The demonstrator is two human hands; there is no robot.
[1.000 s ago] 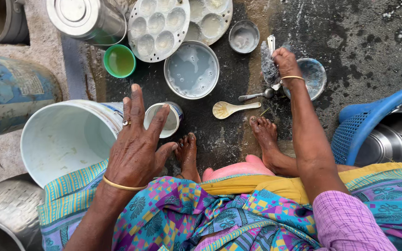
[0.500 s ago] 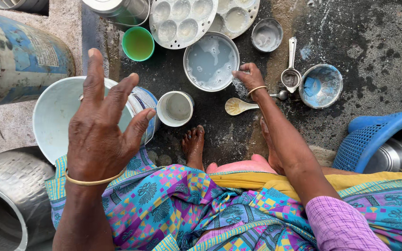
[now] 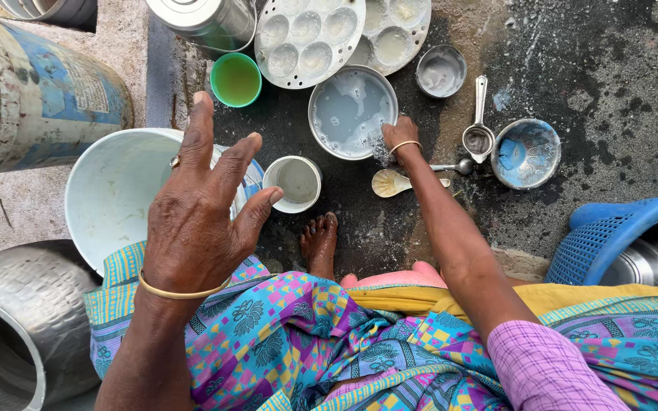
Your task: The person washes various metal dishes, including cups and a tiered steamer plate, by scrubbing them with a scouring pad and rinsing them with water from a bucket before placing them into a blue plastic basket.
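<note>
1. The right hand (image 3: 399, 138) now sits just above centre of the frame, at the lower right rim of the steel bowl of cloudy water (image 3: 352, 111). A second ago it was further right, beside the blue-stained bowl (image 3: 525, 153), gripping a scrubber against a utensil.
2. That utensil, a small steel ladle (image 3: 478, 122), now lies loose on the wet floor between the two bowls, nobody touching it.
3. The fingers are curled tight around a wad of grey scrubber (image 3: 381, 152), which shows just below the knuckles; it touches the bowl's edge, though whether it dips into the water is hard to tell.
4. The left hand (image 3: 206, 205) hovers left of centre, fingers spread wide, gripping nothing. It has swung over the white bucket (image 3: 108, 190) and back again, and now floats above the bucket's right rim, near the small white cup (image 3: 292, 183).
5. The cream spoon (image 3: 394, 182) lies just under the right wrist, untouched.
6. Judgement: the ladle looks finished with, and the scrubbing work appears to shift to the water bowl.
</note>
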